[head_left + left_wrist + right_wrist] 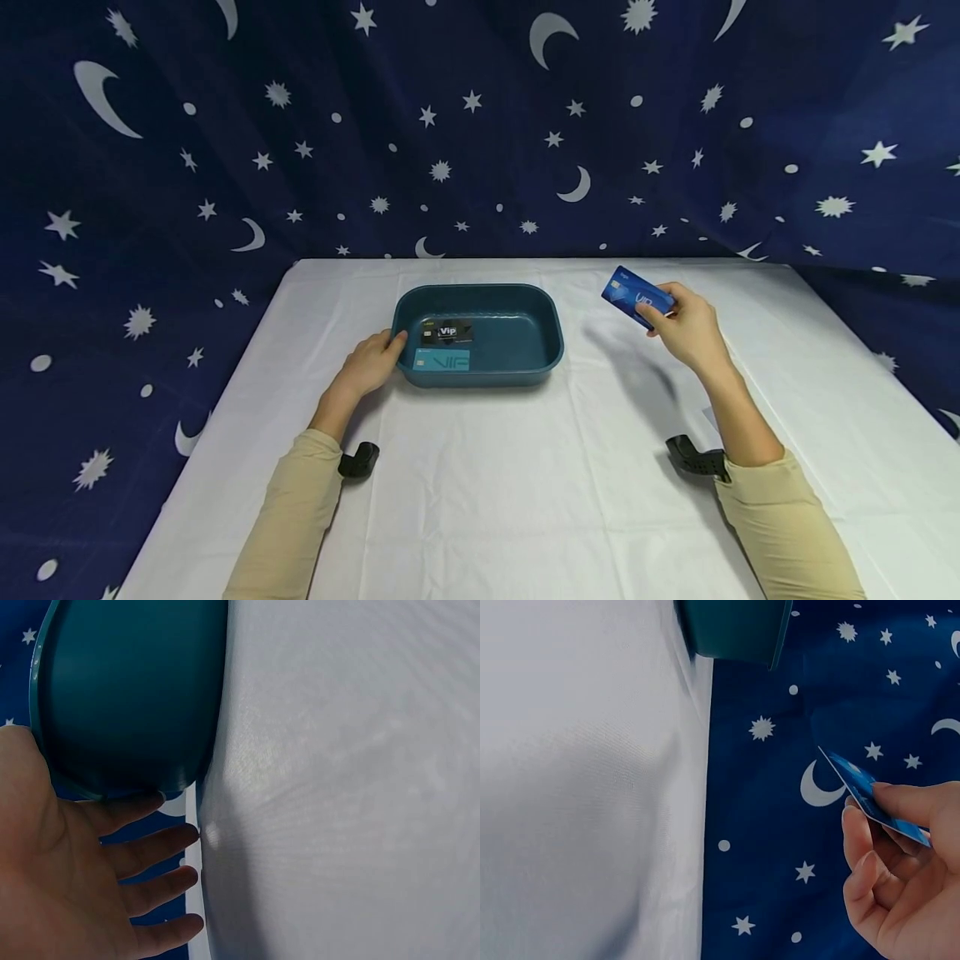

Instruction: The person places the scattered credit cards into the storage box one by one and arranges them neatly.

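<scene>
A dark teal rectangular tub (pixel 487 379) stands on the white-covered table. My left hand (pixel 371 362) holds its left end, thumb over the rim and index finger against the outer wall; the other fingers are spread beside it in the left wrist view. Inside, toward the left, lie a black VIP card (pixel 447 332) and a light blue VIP card (pixel 441 360). To the right of the tub, my right hand (pixel 690 332) pinches a blue VIP card (pixel 626 292) between thumb and fingers, raised above the table and tilted. The right wrist view shows this card nearly edge-on.
A pale flat piece (pixel 711 418) lies on the white tablecloth (pixel 487 483), partly hidden by the right forearm. Black wrist-worn devices (pixel 358 461) sit at both sleeves. A dark blue curtain (pixel 480 167) with stars and moons hangs behind the table.
</scene>
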Demonstrator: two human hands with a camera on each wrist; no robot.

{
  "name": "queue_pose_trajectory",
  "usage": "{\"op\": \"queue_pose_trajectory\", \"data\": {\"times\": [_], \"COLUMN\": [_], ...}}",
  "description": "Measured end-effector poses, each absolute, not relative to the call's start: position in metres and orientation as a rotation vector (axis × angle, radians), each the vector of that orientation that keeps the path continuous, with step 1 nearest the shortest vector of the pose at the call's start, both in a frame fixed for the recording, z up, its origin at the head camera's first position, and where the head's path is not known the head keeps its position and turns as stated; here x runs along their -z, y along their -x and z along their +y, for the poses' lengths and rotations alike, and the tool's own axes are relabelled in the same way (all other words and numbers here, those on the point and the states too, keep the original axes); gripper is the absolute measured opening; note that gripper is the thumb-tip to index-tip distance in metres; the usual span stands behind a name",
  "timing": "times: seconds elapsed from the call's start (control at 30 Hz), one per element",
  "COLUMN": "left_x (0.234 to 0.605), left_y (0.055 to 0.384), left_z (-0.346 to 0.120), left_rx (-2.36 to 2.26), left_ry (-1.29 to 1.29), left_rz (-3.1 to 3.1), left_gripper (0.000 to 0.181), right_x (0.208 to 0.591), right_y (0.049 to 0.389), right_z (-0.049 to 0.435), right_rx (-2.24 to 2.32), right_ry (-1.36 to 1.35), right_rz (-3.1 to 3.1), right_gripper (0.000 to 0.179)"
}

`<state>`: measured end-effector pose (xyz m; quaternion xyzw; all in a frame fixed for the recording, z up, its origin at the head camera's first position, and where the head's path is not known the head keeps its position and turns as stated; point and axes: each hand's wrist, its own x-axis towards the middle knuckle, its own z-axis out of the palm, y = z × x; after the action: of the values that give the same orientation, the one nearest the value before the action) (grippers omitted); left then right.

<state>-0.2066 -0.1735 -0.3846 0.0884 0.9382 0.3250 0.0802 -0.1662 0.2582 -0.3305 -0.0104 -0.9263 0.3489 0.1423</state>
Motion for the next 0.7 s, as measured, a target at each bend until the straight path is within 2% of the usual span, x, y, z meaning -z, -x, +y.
{"op": "queue_pose_trajectory", "data": {"times": [0.7], "left_x": [0.3869], "left_y": [0.2085], "left_z": [-0.1742], "left_rx": [-0.960], "left_ry": [-0.286], "left_rz": [2.823], "left_gripper": [0.056], "right_x": [0.3323], "right_y": [0.1736], "right_z": [0.2488], "right_rx": [-1.007], "right_ry": [-0.025], "right_rz": [-2.682], "right_gripper": [0.037]}}
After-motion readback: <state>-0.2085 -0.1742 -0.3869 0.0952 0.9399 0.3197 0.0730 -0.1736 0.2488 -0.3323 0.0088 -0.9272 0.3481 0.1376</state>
